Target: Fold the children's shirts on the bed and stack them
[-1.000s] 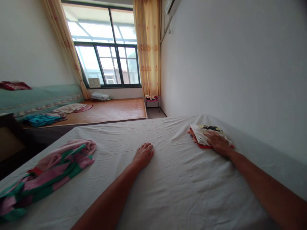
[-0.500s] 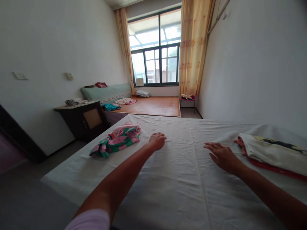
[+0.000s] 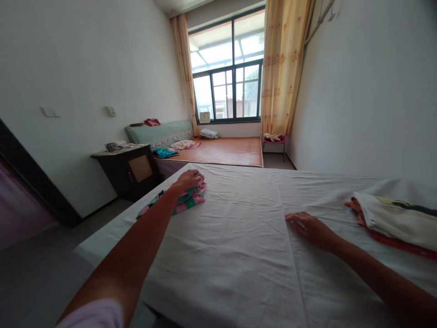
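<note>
Left of centre, the left hand (image 3: 188,180) seems to be gathering crumpled pink-and-green cloth (image 3: 195,197), finger closure unclear; a firm pinch is needed. The empty right hand (image 3: 314,231), lower right, curls loosely.

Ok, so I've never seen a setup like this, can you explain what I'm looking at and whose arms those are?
There's no machine here: these are a person's own bare arms, seen by one camera worn on their head, looking forward and down. In front is a surface covered with a white sheet. The left hand is on a crumpled pink-and-green cloth; how firmly it grips, I can't tell. The right hand is at the sheet with nothing visible in it. Farther right lies a folded stack of fabric. Beyond, you can see a window.
</note>
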Motion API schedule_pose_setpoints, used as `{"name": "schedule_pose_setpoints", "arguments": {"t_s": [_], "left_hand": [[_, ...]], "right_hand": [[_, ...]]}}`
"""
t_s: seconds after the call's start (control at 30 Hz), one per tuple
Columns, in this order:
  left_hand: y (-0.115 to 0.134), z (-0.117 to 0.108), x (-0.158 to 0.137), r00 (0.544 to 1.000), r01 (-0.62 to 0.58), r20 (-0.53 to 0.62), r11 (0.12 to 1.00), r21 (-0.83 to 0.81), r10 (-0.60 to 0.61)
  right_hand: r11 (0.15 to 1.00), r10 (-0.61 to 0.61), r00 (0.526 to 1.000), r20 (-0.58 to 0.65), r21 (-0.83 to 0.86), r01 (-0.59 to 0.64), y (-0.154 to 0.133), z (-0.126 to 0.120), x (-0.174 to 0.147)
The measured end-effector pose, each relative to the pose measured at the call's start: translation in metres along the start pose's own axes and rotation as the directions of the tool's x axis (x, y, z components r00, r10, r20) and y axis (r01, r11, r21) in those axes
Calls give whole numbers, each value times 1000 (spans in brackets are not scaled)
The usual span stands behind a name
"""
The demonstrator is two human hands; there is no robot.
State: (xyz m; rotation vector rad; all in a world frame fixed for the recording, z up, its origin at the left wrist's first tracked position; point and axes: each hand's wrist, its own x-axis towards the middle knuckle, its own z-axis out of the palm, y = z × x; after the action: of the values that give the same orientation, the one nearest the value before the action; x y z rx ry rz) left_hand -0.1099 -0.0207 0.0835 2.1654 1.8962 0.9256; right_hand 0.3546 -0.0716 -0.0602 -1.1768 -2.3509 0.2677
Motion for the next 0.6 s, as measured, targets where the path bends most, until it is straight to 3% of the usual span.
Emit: {"name": "schedule_pose_setpoints", "arguments": {"t_s": [0.1, 0.17, 0.23, 0.3, 0.33, 0.4, 0.47, 0.53, 0.6], "left_hand": [[58, 34, 26, 985, -160, -99, 972, -174, 145], [103, 65, 28, 969, -246, -129, 860, -447, 211], [143, 93, 20, 951, -207, 5, 647, -734, 309], [167, 110, 10, 868, -127, 142, 489, -863, 476], [172, 114, 7, 832, -101, 180, 462, -881, 526], [165, 112, 5, 813, -97, 223, 503, -858, 538], [139, 104, 9, 831, -111, 273, 625, -772, 485], [103, 96, 14, 832, -141, 356, 783, -606, 425], [65, 90, 15, 848, -192, 429, 934, -300, 312]], "right_hand": [[973, 106, 994, -20, 208, -99, -16, -9, 17], [905, 207, 978, -28, 384, -180, -27, -19, 31], [791, 327, 944, -36, 557, -252, -34, -29, 42], [670, 444, 895, -40, 678, -302, -34, -37, 47], [628, 488, 872, -46, 712, -314, -32, -39, 48], [604, 550, 830, -89, 728, -323, -23, -39, 45], [664, 553, 817, -163, 678, -315, -12, -33, 40], [783, 465, 858, -217, 554, -284, -3, -23, 38], [904, 315, 923, -221, 367, -221, 2, -12, 38]]}}
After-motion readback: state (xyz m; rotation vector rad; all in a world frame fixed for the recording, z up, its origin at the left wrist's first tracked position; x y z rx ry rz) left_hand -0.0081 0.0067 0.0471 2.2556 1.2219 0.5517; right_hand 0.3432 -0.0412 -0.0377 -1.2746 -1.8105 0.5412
